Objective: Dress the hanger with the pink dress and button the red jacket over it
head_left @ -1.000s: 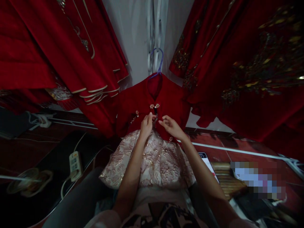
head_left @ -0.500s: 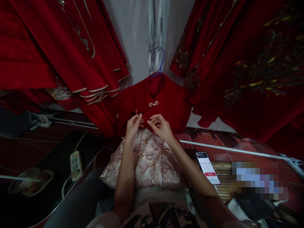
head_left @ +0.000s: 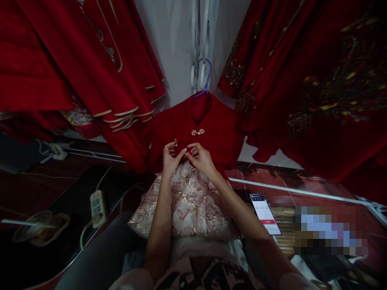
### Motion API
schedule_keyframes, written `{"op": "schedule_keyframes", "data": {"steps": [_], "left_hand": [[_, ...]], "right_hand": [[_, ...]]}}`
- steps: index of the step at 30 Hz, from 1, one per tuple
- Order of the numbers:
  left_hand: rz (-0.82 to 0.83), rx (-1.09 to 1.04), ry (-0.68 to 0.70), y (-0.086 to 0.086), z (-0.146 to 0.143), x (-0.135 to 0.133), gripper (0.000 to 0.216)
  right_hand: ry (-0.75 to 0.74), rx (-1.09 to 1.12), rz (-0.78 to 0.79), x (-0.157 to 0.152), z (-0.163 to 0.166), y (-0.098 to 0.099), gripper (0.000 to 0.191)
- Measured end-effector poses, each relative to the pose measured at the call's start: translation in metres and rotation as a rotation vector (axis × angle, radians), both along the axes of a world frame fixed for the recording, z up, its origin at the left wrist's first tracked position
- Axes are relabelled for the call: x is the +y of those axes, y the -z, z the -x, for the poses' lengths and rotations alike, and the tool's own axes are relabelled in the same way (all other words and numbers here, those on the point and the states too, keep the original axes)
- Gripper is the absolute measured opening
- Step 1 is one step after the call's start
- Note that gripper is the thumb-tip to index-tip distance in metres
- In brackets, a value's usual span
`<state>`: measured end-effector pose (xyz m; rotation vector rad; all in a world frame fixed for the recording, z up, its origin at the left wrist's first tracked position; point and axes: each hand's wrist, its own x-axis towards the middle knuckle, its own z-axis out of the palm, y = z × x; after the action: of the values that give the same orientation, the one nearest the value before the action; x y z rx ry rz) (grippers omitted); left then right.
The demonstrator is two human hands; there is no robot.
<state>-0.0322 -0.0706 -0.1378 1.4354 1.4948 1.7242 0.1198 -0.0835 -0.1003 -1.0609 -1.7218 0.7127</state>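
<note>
A small red dress (head_left: pixel 217 129) with a pale gold brocade skirt (head_left: pixel 193 205) hangs from a purple hanger (head_left: pixel 203 76) in front of me. A pearl clasp (head_left: pixel 197 131) at its collar is fastened. My left hand (head_left: pixel 171 158) and my right hand (head_left: pixel 200 157) meet on the bodice just below that clasp, beside a second pearl button (head_left: pixel 175 142). Both hands pinch the red fabric at the front flap, fingertips almost touching.
Large red embroidered garments (head_left: pixel 75 60) hang to the left, and more red garments (head_left: pixel 317 80) to the right. A white power strip (head_left: pixel 96 204) with a cable lies lower left. A lit phone (head_left: pixel 265 213) rests on a woven surface lower right.
Both hands slid left and slightly up along the bodice, from below the collar clasp to the second button, and closed together on the flap. The phone is no longer covered by my right arm.
</note>
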Motion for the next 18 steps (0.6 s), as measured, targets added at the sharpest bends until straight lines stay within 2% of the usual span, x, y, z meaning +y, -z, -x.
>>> {"op": "schedule_keyframes", "data": {"steps": [2,6,13,18], "left_hand": [[-0.008,0.016,0.022,0.003,0.001,0.001,0.047],[-0.022,0.091,-0.034,0.004,0.004,0.003,0.041],[-0.048,-0.105,0.127,0.002,0.005,0.004,0.034],[0.004,-0.193,0.155,-0.004,0.005,0.012,0.035]], "right_hand": [[-0.032,0.044,0.061,0.003,-0.003,-0.002,0.030],[-0.090,0.157,0.139,0.011,-0.005,-0.007,0.031],[-0.199,0.201,0.098,0.032,0.010,-0.009,0.029],[-0.121,0.201,0.087,0.046,0.027,-0.003,0.026]]}}
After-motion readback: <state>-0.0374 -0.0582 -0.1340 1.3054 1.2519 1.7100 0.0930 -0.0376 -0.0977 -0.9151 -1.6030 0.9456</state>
